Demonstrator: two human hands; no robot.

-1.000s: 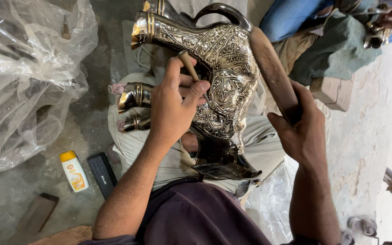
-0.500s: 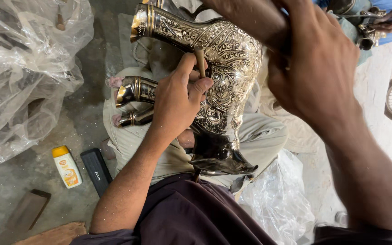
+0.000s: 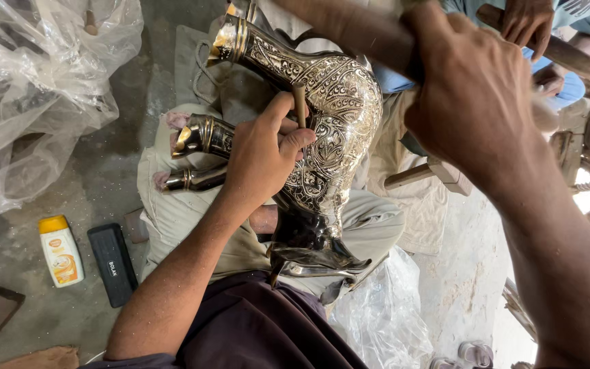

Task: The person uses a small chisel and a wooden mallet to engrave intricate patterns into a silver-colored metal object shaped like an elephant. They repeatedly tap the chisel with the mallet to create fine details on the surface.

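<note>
Right hand point(image 3: 476, 102) risen; left hand point(image 3: 264, 154) pins chisel point(image 3: 300, 102) on jug point(image 3: 329, 130).

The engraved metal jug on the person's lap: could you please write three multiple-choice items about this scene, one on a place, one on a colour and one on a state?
1. Where does the small bottle lie?
A. On the floor beside the black case
B. Inside the jug
C. On the person's lap

2. What colour is the bottle's cap?
A. Blue
B. Yellow
C. Red

3. How does the left hand hold the thin tool?
A. Flat on the floor
B. Pinched upright in its grip, tip against the engraved jug
C. Loose on the lap, untouched

Answers: 1 A, as the bottle and the case lie side by side on the concrete floor. 2 B, as the cap shows yellow above the white body. 3 B, as the fingers close round the tool on the jug's patterned side, while the right hand is raised, gripping a handle.
</note>
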